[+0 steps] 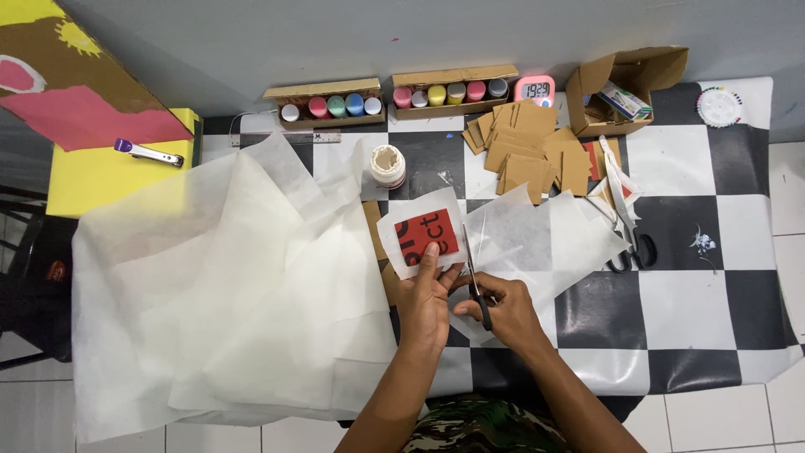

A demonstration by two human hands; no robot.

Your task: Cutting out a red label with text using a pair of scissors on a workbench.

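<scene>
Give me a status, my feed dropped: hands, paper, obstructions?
Left hand pins red card on white paper. Right hand grips scissors. Loose tissue sheets crowd the left.

On the tabletop (755, 218) we see loose paper sheets (226, 285) spread over its left half. Two trays of paint pots (331, 105) line the far edge, a clock (535, 88) and an open box (625, 88) to their right. Cardboard pieces (528, 151) lie before the clock, a glue jar (387, 166) to their left, and scissors (629, 235) lie right of centre.
</scene>
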